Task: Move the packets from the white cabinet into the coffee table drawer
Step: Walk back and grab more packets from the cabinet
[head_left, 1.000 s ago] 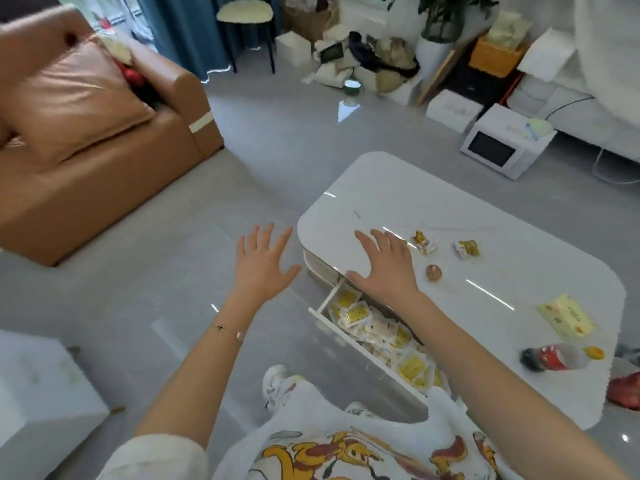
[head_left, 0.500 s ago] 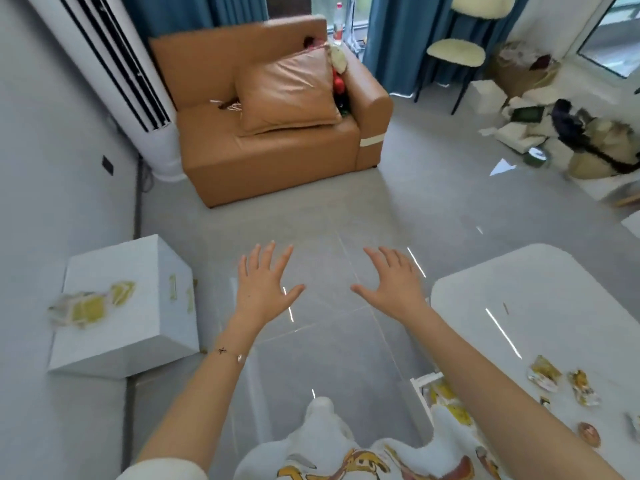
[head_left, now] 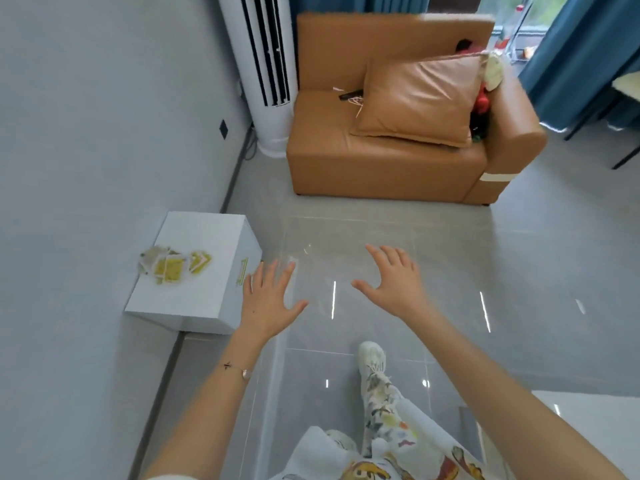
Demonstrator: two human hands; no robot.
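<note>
Both hands empty, left hand [head_left: 266,299] and right hand [head_left: 391,282] spread open above the floor [head_left: 519,271], packets [head_left: 173,268] heaped on the white cabinet [head_left: 204,230] near my left, so I'd scoop the pile two-handed, not pinch singles.

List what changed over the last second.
The person turned from the coffee table toward the white cabinet. The right hand left the table, and both hands now hover over the floor, the left hand beside the cabinet. Unchanged: both hands open and empty; packets on the cabinet.
</note>
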